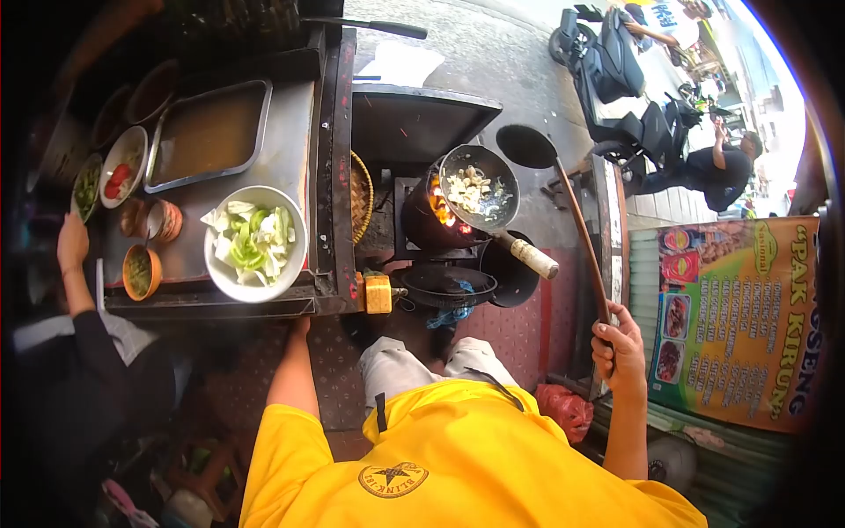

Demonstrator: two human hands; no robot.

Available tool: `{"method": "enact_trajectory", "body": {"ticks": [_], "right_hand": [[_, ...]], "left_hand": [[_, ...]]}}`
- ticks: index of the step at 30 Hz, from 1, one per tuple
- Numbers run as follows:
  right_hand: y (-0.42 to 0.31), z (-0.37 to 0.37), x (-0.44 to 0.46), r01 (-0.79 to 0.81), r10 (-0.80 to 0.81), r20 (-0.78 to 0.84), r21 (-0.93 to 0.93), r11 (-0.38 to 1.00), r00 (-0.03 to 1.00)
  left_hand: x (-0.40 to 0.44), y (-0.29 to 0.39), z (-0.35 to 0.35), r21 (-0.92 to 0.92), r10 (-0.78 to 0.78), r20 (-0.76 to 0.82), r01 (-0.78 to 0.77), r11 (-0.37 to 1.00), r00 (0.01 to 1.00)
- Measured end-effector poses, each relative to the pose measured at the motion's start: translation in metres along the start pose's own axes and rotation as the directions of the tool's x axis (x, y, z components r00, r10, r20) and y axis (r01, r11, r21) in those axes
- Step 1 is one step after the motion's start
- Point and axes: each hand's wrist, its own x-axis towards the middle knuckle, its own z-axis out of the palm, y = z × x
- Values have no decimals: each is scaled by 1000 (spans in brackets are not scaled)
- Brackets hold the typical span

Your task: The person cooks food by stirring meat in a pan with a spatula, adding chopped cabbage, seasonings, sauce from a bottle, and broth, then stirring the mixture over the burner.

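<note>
1. As I watch from afar, the counter (289,141) occupies the left, probably so ingredients sit within arm's reach.
2. Right of the wok, the long ladle (577,218) is held with its head at the far end, perhaps distancing fingers from heat.
3. Over flames (441,208) at centre, I see the wok (504,174) holding food, its handle pointing near-right, presumably for easy gripping.
4. On the counter's near right corner stands the white bowl (300,275) of cut greens.
5. The right hand (619,346) grips the ladle's near end; the counter hides the left hand, so I cannot tell its state.
</note>
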Motion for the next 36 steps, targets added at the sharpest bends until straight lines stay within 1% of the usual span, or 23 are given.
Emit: {"method": "enact_trajectory", "body": {"ticks": [1,2,5,6,7,9,10,15,19,20,21,22,23,24,26,27,28,29,31,32,34,35,36], "right_hand": [[4,12,-7,-24,23,7,128,991,1000],[10,24,-13,-21,22,-3,151,988,1000],[33,49,-14,-77,71,-50,-146,986,996],[38,51,-11,-52,48,-25,-248,967,999],[41,59,-10,-74,72,-15,-241,968,997],[55,67,-1,-46,67,40,-389,920,997],[60,71,4,-62,97,65,-405,912,993],[62,98,27,-133,184,50,-512,849,982],[60,103,55,-72,171,108,-603,794,979],[58,104,65,10,140,170,-669,744,975],[58,104,76,93,116,235,-721,687,965],[64,104,93,101,118,254,-709,698,960],[74,103,113,312,-13,390,-714,626,921],[77,104,128,504,-131,520,-686,524,844],[65,122,141,677,-220,646,-647,350,731],[61,128,150,720,-198,693,-651,240,693],[67,134,163,775,-237,741,-622,112,628],[65,145,174,822,-179,807,-570,16,563],[59,174,181,860,-124,876,-481,-169,466],[62,185,184,872,-128,887,-461,-163,444],[80,210,195,903,-17,952,-296,-313,306],[93,221,200,901,-6,968,-236,-363,252],[108,232,207,914,28,967,-231,-334,255]], "left_hand": [[32,10,3,-20,-30,0,30,999,1000],[51,18,12,-38,-61,-3,60,997,998],[59,15,5,-87,-140,-27,137,987,990],[62,16,2,-102,-161,-40,156,982,986],[61,17,-1,-116,-178,-52,171,978,983],[53,12,-6,-147,-217,-80,203,968,973],[56,10,-2,-161,-239,-95,222,962,966],[62,12,-10,-249,-357,-175,309,918,918],[63,29,-10,-326,-437,-266,346,880,859],[51,29,-6,-342,-450,-284,349,872,846],[29,24,-25,-356,-463,-305,351,866,832],[2,19,-33,-370,-471,-330,347,862,818],[-31,10,-43,-383,-479,-354,343,858,803],[-47,12,-47,-396,-489,-375,341,853,787],[-79,27,-43,-459,-540,-420,342,820,729],[-114,34,-38,-511,-580,-443,339,790,683],[-145,31,-36,-544,-586,-462,309,780,666],[-172,28,-33,-578,-589,-478,272,770,651],[-226,21,-25,-656,-683,-468,298,694,560],[-253,9,-23,-682,-696,-451,288,672,559],[-310,-24,-19,-739,-716,-410,253,624,565],[-337,-39,-16,-763,-726,-381,248,596,572],[-360,-47,-6,-765,-747,-398,257,591,532]]}}
